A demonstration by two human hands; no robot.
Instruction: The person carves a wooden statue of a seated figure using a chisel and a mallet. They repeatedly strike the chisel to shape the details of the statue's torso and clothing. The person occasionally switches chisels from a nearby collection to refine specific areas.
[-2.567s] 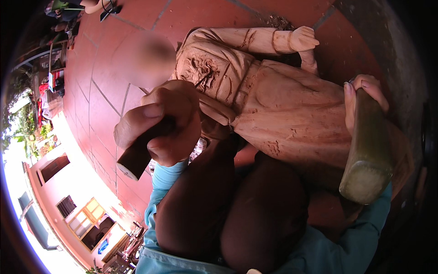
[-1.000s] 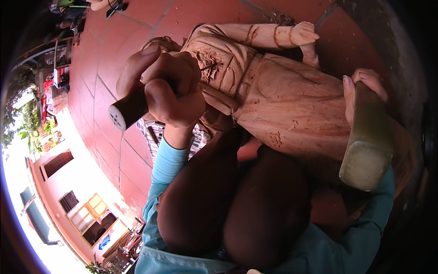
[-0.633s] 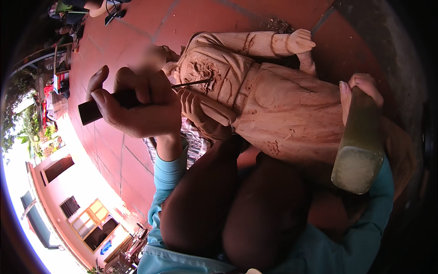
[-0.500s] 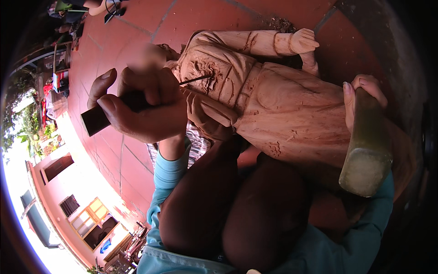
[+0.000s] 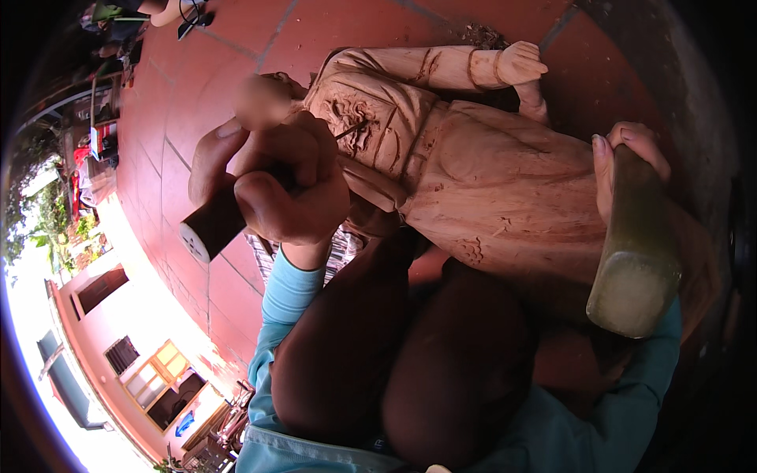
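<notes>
A carved wooden figure (image 5: 505, 177) in a long robe lies on its back before me, its head toward the left; the head area is blurred. My left hand (image 5: 288, 185) is closed around the dark handle of a carving chisel (image 5: 213, 229). The thin blade reaches into the rough relief carving (image 5: 352, 118) on the figure's chest, and its exact tip is hard to make out. On the right, my right hand (image 5: 637, 150) grips a smooth olive-coloured mallet (image 5: 637, 252) with a blocky end. The mallet is over the lower robe, and hides part of that hand.
My knees (image 5: 457, 355) are bent below the figure. Red floor tiles (image 5: 229, 55) surround it, with a small heap of wood shavings (image 5: 482, 35) beyond its arm. A striped cloth (image 5: 343, 248) shows under the figure's near side. A building (image 5: 126, 347) stands at far left.
My left hand and the chisel handle have shifted right, the handle's end also dropping lower. The figure's upper part sits slightly higher in view. My right hand and the mallet have barely moved.
</notes>
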